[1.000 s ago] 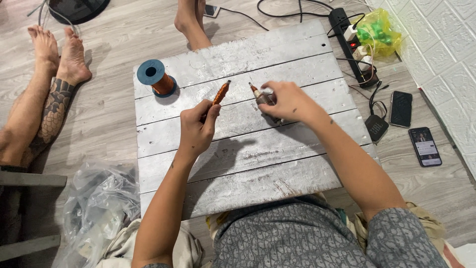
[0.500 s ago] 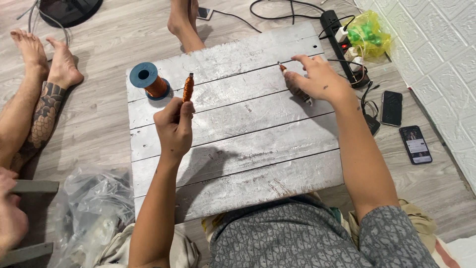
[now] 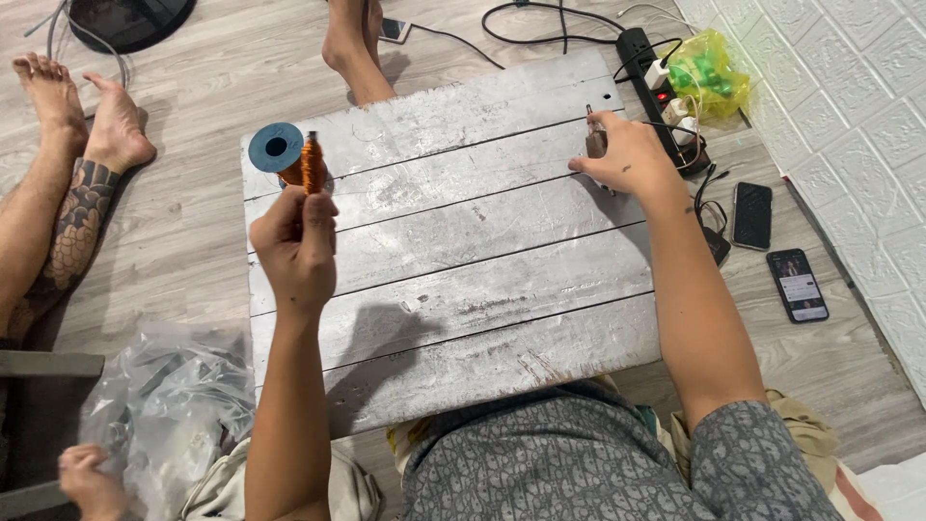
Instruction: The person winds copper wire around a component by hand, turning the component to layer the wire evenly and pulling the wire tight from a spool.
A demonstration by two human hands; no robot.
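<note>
Coil (image 3: pixel 313 164) of copper-orange wire, a short ribbed cylinder, held upright above the left part of the board (image 3: pixel 463 289), pinched in the closed fingers of the left hand (image 3: pixel 295 246). Nearest, grey patterned shirt cloth (image 3: pixel 540 473) at the board's near edge; at lower left a crumpled clear plastic bag (image 3: pixel 164 405) with another person's hand (image 3: pixel 87 478) beside it. Board of five whitewashed wooden slats, scuffed and streaked, dark gaps between, laid over pale wood-grain floor (image 3: pixel 193 193). Just behind the coil, a blue-flanged spool (image 3: pixel 277 150) wound with the same copper wire, standing on the board's far left corner. Right hand (image 3: pixel 627 159) at the far right edge, curled shut round a small grey tool (image 3: pixel 595 140) with its thin tip pointing away. Right of the board, two black phones (image 3: pixel 752 214) flat on the floor, the nearer one (image 3: pixel 797 285) with a lit screen. Farther off, a black power strip (image 3: pixel 656 82) with plugs and cables, a yellow-green plastic bag (image 3: pixel 709 72) against the white embossed wall (image 3: pixel 849 106). Bare feet (image 3: pixel 87 106) and a tattooed calf at far left.
</note>
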